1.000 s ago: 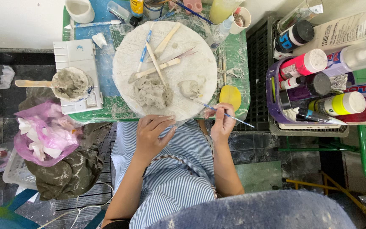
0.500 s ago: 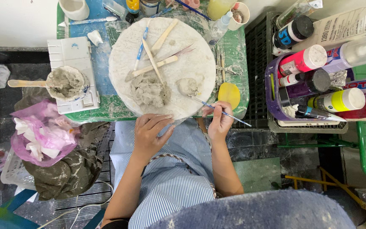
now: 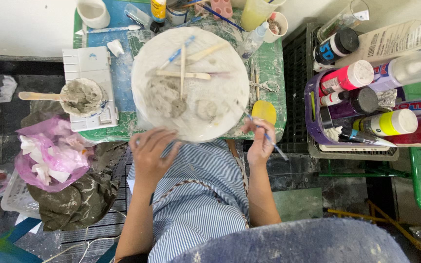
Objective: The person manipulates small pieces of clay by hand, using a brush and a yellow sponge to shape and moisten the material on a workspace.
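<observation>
Right hand (image 3: 259, 146) is gripping a thin tool (image 3: 264, 134) beside the round board (image 3: 191, 83); left hand (image 3: 149, 153), fingers loosely spread and holding nothing, is resting at the board's near edge.

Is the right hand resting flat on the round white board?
No, the right hand holds a thin brush beside the round white board.

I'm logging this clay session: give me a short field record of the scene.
Left hand: left hand rests at the near rim of the round white board
Right hand: right hand holds a thin tool
On board: grey clay, wooden sticks
Left of board: clay-filled cup
Right: paint bottles
</observation>
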